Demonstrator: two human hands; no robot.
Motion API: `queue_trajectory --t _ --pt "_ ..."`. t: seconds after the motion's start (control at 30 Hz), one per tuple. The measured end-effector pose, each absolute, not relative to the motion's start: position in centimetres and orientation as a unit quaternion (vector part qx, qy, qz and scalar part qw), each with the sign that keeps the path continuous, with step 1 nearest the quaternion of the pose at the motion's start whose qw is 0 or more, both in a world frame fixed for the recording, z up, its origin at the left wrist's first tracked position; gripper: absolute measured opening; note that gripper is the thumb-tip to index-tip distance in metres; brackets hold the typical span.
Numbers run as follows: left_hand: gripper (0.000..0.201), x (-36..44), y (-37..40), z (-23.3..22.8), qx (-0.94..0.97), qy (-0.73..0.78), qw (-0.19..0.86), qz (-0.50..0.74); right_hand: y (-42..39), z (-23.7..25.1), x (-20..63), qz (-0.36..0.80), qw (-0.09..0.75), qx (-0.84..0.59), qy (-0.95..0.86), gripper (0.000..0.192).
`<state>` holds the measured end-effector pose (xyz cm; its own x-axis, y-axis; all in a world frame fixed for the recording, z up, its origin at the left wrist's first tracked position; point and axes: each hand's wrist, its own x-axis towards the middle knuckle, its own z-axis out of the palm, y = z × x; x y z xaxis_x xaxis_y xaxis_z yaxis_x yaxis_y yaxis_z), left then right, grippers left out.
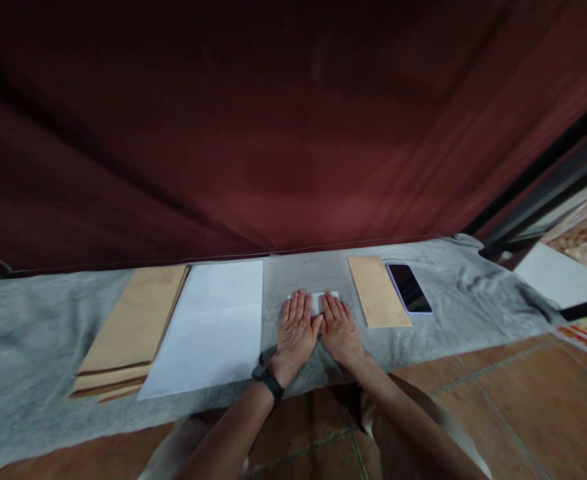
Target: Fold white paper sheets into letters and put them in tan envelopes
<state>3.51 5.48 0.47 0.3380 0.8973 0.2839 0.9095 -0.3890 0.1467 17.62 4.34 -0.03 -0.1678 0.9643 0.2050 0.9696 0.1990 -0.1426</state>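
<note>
A: What sits nearest us?
B: The tiled floor, then the grey cloth everything lies on, and the watch on our left wrist.
A: And our hands?
B: Our left hand and right hand lie palm down side by side, thumbs nearly meeting. The fingers are stretched flat, close together on the left, slightly spread on the right.
A: What's under them?
B: A small white paper, mostly covered; we can't tell how it's folded.
A: Beside it?
B: To our left, a large white sheet, then a brown paper stack. To our right, a flat brown piece and a phone just beyond.
A: Farthest?
B: A dark red curtain.
</note>
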Motion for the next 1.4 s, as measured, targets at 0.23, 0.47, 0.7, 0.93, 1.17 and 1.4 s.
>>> queue_trajectory --t 0.23,0.47,0.7,0.93,1.17,1.4 --pt "0.062 2.3 4.8 0.2 -0.797 -0.582 0.036 -0.155 4.8 -0.6 18.8 -0.028 0.128 -0.657 -0.743 0.054" --pt "0.063 1.5 4.0 0.3 -0.786 -0.601 0.029 -0.138 5.7 -0.1 19.6 -0.028 0.158 -0.651 -0.742 0.053" --pt "0.057 1.4 3.8 0.2 -0.783 -0.606 0.014 -0.14 4.8 -0.5 17.6 -0.003 0.125 -0.575 -0.809 0.051" --pt "0.062 1.3 3.0 0.3 -0.777 -0.614 0.012 -0.139 7.0 -0.8 20.2 0.024 0.152 -0.609 -0.778 0.052" --pt "0.067 1.3 2.4 0.3 -0.777 -0.616 0.017 -0.128 8.9 -0.9 22.0 0.067 0.16 -0.593 -0.786 0.05" --pt "0.071 2.2 1.6 0.6 -0.803 -0.577 0.025 -0.149 7.7 -1.0 20.2 0.011 0.174 -0.572 -0.802 0.049"
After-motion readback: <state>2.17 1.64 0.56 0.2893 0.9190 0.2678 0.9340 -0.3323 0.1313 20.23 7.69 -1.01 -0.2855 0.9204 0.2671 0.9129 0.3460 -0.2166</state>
